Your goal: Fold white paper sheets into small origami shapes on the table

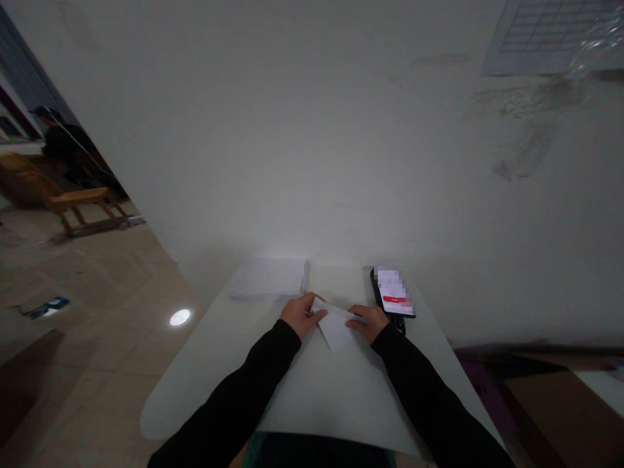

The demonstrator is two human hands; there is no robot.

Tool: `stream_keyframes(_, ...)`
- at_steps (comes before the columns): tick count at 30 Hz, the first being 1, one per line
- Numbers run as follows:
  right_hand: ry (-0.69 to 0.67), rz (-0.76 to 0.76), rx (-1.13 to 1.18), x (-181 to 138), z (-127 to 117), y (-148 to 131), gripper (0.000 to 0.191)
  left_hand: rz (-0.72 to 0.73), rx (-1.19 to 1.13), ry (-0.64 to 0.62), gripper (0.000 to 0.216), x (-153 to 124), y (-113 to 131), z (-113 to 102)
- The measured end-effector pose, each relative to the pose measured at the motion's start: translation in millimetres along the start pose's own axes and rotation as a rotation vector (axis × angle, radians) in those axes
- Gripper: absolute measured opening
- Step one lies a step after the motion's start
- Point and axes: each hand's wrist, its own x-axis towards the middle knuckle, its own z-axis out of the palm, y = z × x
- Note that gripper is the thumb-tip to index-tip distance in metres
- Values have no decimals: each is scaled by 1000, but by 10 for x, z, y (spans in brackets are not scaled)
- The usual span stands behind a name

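Folded white paper sheet [336,330] lies on the white table [312,396], between both hands. Left hand [299,314] pinches its top corner. Right hand [369,322] covers the right edge, grip unclear. Probably light, limp and easily creased: hold by the edges.

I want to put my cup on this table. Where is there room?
Bare table lies left of the left sleeve and between it and the right sleeve. A smaller gap sits between the paper stack and the phone. Crowded around the folded paper between the left hand and right hand.
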Motion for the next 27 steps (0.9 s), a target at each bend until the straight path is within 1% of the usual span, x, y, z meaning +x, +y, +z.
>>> stream_keyframes(2, 1, -40, -38, 6, 28, 37, 11, 174, 161, 80, 43, -12, 32, -11)
stream_keyframes(3, 10, -61, -65, 7, 48, 53, 12, 283, 218, 85, 46, -22, 52, -9)
stream_keyframes(5, 31, -112, -130, 11, 94, 74, 13, 475, 283, 26, 46, -43, 82, 17)
stream_keyframes(7, 46, -166, -193, 14, 136, 77, 14, 564, 315, -27, 44, -60, 86, 62)
stream_keyframes(9, 62, -208, -250, 16, 167, 69, 14, 566, 358, -11, 47, -76, 71, 110)
stream_keyframes(13, 110, -209, -364, 26, 220, 48, 17, 534, 438, 93, 51, -142, 66, 181)
stream_keyframes(17, 165, -211, -421, 43, 266, 9, 18, 531, 452, 103, 66, -264, 127, 226)
stream_keyframes(19, 193, -208, -435, 44, 280, -27, 18, 504, 474, 102, 68, -309, 154, 236)
stream_keyframes(20, 200, -206, -443, 40, 287, -47, 18, 489, 493, 103, 64, -323, 161, 239)
stream_keyframes(24, 232, -228, -475, -16, 333, -92, 15, 420, 578, 122, 33, -336, 155, 266)
stream_keyframes(27, 278, -264, -500, -90, 398, -77, 21, 429, 605, 152, 21, -350, 136, 307)
